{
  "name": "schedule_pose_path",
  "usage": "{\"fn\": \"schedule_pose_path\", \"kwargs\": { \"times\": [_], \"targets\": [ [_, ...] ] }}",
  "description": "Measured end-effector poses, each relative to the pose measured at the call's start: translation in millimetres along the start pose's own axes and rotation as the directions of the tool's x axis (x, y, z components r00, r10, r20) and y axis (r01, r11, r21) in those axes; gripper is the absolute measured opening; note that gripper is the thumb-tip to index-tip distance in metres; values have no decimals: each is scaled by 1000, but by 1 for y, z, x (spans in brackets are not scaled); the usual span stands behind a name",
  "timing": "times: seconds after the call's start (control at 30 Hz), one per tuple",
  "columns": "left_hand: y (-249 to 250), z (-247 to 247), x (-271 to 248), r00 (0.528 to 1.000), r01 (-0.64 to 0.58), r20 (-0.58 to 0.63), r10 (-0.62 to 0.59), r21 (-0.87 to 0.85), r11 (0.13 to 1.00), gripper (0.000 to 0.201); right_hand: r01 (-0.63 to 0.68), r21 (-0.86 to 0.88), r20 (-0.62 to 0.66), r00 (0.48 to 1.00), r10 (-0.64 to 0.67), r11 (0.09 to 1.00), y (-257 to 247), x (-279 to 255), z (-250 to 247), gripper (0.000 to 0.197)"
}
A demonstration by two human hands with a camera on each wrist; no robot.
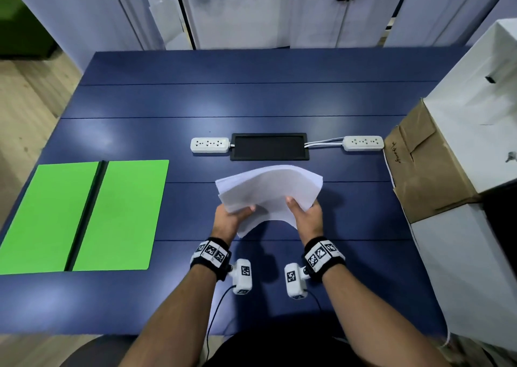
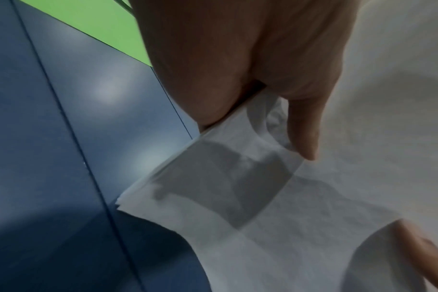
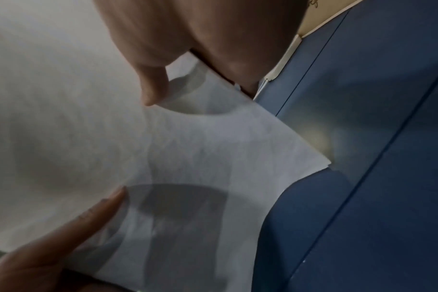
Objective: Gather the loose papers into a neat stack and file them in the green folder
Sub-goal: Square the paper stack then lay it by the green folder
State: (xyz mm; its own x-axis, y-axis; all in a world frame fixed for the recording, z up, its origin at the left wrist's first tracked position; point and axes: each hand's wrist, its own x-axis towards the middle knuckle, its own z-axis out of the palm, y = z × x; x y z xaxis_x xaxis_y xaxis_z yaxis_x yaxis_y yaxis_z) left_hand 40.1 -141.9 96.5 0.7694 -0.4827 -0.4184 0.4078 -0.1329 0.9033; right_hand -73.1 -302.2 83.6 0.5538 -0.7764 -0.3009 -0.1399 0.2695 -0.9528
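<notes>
- Nearest the person, both forearms reach out over the blue table [image 1: 279, 101], each wrist wearing a black band with black-and-white markers and a small white camera unit hanging under it.
- The left hand [image 1: 228, 218] grips the left edge of the stack of papers [image 1: 268, 190], thumb on top and fingers curled beneath; the left wrist view shows the thumb [image 2: 305, 130] pressing onto the top sheet, with the edges of several sheets fanned slightly at the corner.
- The right hand [image 1: 306, 215] grips the right edge of the same stack in the same way, thumb over the top and fingers under; the right wrist view shows the thumb tip [image 3: 153, 92] on the paper and the sheets bowed.
- The papers are held between the two hands at the middle of the table, arched upward in the centre, the sheets not fully squared.
- The green folder [image 1: 81, 215] lies open and flat on the table well to the left of the papers, its dark spine running down the middle.
- Beyond the papers sits a black rectangular tray [image 1: 270, 146] with a white power strip [image 1: 209, 144] at its left end and a second power strip [image 1: 363, 143] to its right.
- At the right edge of the table stand cardboard boxes [image 1: 428, 165].
</notes>
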Motion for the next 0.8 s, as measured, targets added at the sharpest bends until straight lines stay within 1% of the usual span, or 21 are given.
{"fn": "schedule_pose_path", "kwargs": {
  "times": [0.1, 0.23, 0.3, 0.37, 0.4, 0.47, 0.5, 0.53, 0.6, 0.7, 0.8],
  "targets": [
    [11, 2, -4, 997, -72, 0, 72, -10, 997, 33, -8, -15, 51, 999, 9, 1000, -5, 3, -9, 34],
    [36, -1, -7, 971, -238, 21, 239, -27, 971, 46, 41, -8, 115, 993, -40, 999, -17, 8, -18, 45],
    [44, 4, -10, 948, -316, -38, 315, -24, 949, 49, 47, 3, 136, 990, -47, 999, -20, 8, -18, 47],
    [49, 13, -13, 924, -373, -111, 367, -32, 927, 40, 63, 11, 155, 986, -64, 998, -22, 5, -17, 52],
    [50, 16, -12, 920, -379, -137, 368, -65, 923, 39, 71, 25, 160, 984, -74, 997, -25, 3, -16, 57],
    [52, 21, -12, 928, -352, -172, 331, -112, 929, 50, 93, 63, 142, 985, -101, 994, -31, -2, -14, 66],
    [52, 22, -11, 929, -341, -192, 316, -113, 933, 50, 109, 85, 115, 986, -118, 990, -34, -4, -13, 68],
    [54, 25, -12, 928, -338, -208, 311, -110, 935, 45, 131, 106, 83, 987, -140, 986, -37, -5, -12, 68],
    [54, 28, -13, 922, -347, -218, 319, -104, 932, 39, 174, 149, 31, 983, -180, 973, -42, -8, -9, 64],
    [52, 28, -13, 923, -351, -211, 321, -128, 927, 45, 211, 185, -20, 977, -211, 960, -48, -9, -4, 56],
    [49, 27, -14, 924, -341, -229, 306, -127, 932, 34, 217, 156, -63, 976, -210, 964, -53, -7, -1, 38]
  ]
}}
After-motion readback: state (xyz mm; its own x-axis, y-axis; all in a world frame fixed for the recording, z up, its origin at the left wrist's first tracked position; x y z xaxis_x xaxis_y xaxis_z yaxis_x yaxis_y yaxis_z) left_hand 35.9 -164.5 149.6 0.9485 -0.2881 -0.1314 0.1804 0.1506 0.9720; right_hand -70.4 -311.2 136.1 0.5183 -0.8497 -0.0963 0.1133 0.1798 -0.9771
